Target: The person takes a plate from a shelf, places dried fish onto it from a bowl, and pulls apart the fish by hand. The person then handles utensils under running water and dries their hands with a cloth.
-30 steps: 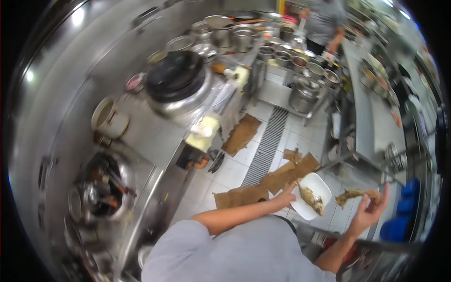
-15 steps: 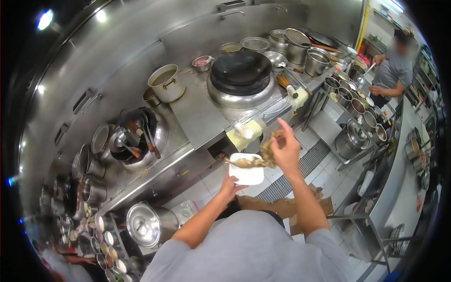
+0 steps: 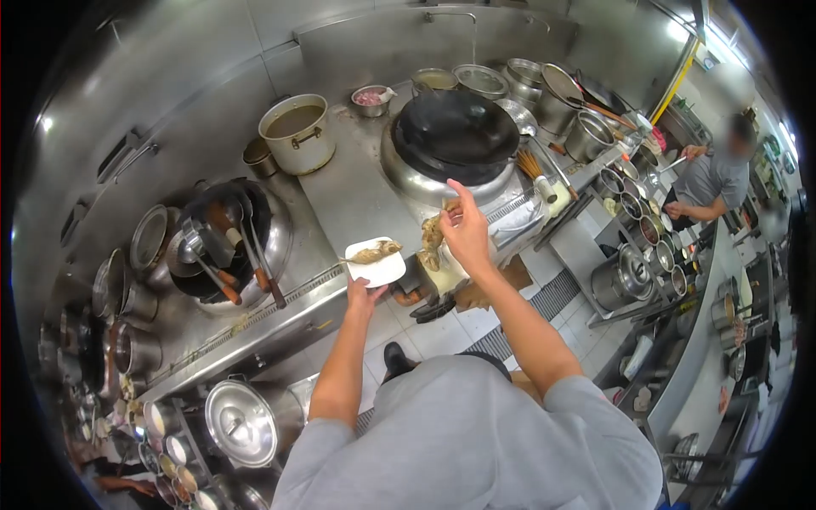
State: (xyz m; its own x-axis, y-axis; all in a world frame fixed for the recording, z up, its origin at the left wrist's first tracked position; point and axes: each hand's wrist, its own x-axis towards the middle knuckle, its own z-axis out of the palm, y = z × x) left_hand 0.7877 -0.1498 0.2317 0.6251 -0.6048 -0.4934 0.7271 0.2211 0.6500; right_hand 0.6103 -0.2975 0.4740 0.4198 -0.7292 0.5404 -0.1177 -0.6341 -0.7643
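Observation:
My left hand (image 3: 363,293) grips the near edge of a small white dish (image 3: 387,273) at the stove's front edge. On the dish lies a brown, fish-like piece of food (image 3: 374,252). My right hand (image 3: 467,231), just to the right, pinches another brown, lumpy piece of food (image 3: 431,236) that hangs below the fingertips; its exact kind is unclear. A black wok (image 3: 459,127) sits on the burner beyond my right hand.
A white pot of broth (image 3: 293,140) and a bowl of raw meat (image 3: 371,100) stand at the back. Ladles (image 3: 195,246) rest in a wok at left. A lidded pot (image 3: 242,422) stands low left. A co-worker (image 3: 714,183) stands at right among ingredient containers.
Both hands have moved up and left, toward the stove's front edge. The dish and the piece in my right hand are now farther apart. The camera view has shifted.

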